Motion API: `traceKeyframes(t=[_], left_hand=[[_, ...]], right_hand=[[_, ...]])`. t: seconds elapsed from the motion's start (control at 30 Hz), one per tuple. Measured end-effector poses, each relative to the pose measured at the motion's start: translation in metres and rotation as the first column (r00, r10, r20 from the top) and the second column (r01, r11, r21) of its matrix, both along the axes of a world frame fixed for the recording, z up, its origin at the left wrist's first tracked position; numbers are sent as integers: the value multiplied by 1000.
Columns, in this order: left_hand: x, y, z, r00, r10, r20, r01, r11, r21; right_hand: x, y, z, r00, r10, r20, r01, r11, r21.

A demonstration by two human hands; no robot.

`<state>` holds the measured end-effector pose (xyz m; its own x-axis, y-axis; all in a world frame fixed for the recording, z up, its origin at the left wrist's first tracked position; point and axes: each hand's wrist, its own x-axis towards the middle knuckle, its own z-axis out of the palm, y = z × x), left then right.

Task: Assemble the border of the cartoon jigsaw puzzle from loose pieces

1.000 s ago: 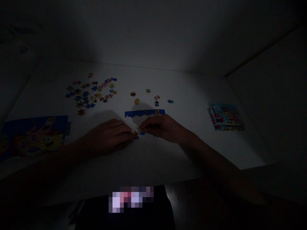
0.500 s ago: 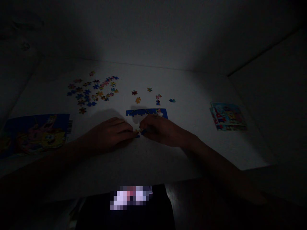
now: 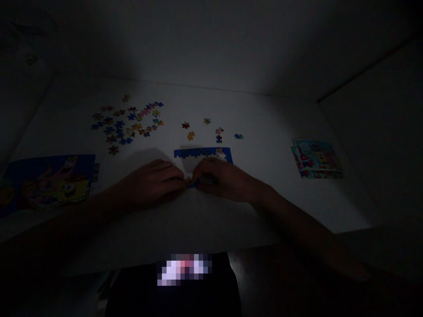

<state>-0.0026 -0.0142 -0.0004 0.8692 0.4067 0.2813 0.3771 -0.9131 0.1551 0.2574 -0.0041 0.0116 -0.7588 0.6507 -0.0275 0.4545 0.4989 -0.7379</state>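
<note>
The dim view shows a part-built jigsaw puzzle (image 3: 203,152), a blue strip with a gap in its middle, on a white table (image 3: 205,224). My left hand (image 3: 150,182) and my right hand (image 3: 224,178) meet at its front edge. Their fingertips close around a small jigsaw piece (image 3: 190,180), with blue puzzle pieces just beneath. The hands hide the puzzle's front part. Beyond them lie scattered loose jigsaw pieces (image 3: 127,125), plus several single ones (image 3: 205,130) nearer the puzzle.
A large cartoon puzzle picture (image 3: 46,185) lies at the table's left. A small stack of printed cartoon cards (image 3: 316,159) lies at the right. A pale wall (image 3: 211,48) rises behind. A dark item with a blurred bright patch (image 3: 183,269) sits below the table's near edge.
The whole scene sits slightly higher in view. My right hand has moved a little right along the puzzle's front edge, and both hands have closed in around the small piece.
</note>
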Motion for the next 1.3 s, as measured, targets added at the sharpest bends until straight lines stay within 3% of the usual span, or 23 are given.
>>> traceKeyframes(t=[0.17, 0.67, 0.87, 0.97, 1.07, 1.2, 1.3], left_hand=[[1, 1, -3, 999, -19, 48, 16, 999, 47], [1, -2, 0, 997, 20, -81, -22, 1000, -21], [0, -3, -2, 997, 23, -80, -23, 1000, -9], [-1, -2, -3, 997, 17, -75, -20, 999, -37], [-1, -2, -2, 998, 9, -59, -11, 999, -33], [-1, -2, -1, 999, 1, -40, -2, 1000, -15], [-2, -2, -3, 999, 3, -35, -3, 1000, -11]], right_hand=[[0, 0, -1, 1000, 8, 2, -8, 1000, 6], [0, 0, -5, 1000, 14, -9, -14, 1000, 8], [3, 5, 0, 995, 40, -93, -39, 999, 11], [21, 18, 6, 977, -161, -137, 171, 984, 59], [51, 39, 7, 897, -426, -122, 442, 877, 189], [86, 59, 0, 814, -580, -17, 561, 779, 280], [95, 62, -4, 821, -567, 64, 536, 804, 258]])
